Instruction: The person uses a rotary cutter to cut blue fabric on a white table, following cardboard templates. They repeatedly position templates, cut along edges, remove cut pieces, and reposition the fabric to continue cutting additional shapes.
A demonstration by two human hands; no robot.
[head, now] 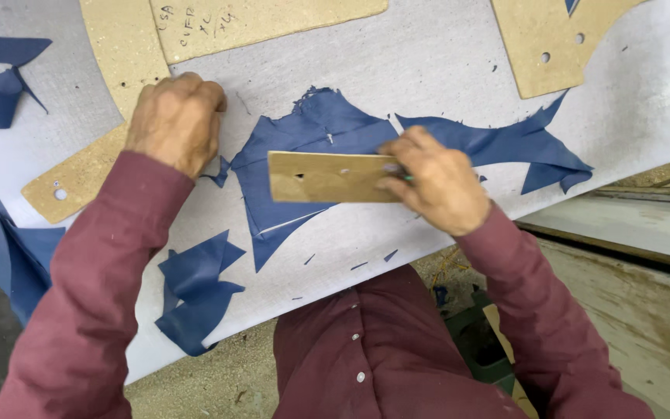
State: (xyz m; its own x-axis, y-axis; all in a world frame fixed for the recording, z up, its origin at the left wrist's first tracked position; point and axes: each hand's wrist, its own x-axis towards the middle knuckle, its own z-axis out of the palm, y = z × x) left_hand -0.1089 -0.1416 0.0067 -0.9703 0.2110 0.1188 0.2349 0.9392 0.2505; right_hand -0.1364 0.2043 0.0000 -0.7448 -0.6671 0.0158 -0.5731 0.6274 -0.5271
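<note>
Grey-white cutting board (428,70) fills the view, tilted, its far and side edges cut off. Small rectangular cardboard template (327,177) lies flat on a blue fabric piece (312,132), long axis running left-right, one end under the right hand (436,182). Right hand's fingers pinch that end and press it down; a thin green-tipped tool barely shows between the fingers, kind unclear. Fabric below the template is partly hidden. Left of the grip, left hand (176,120) is clenched in a fist, resting on the board against a curved cardboard pattern (118,54); whether it holds anything cannot be told. Blue scraps (195,295) lie nearer the body, another strip (521,143) just right of the grip. Maroon sleeves (94,287) hide the board's near part.
</note>
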